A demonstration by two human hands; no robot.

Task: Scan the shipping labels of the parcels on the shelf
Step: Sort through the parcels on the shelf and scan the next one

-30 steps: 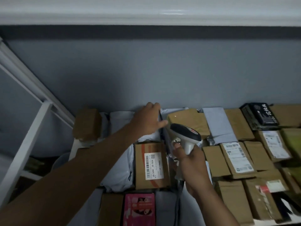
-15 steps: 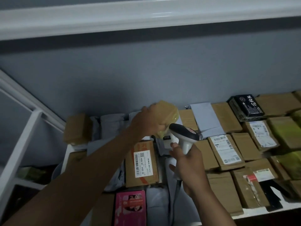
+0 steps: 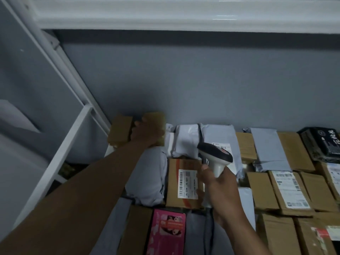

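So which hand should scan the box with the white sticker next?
The right hand, most likely. It already holds the scanner, just beside the labelled box. The left hand is busy gripping a small brown parcel at the shelf's back corner.

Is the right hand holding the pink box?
No, the right hand grips the scanner; the pink box lies untouched on the shelf.

Dim bluish light, glare streak on upper shelf beam [image 3: 223, 16], soft motion blur, perhaps wide-angle bending at edges
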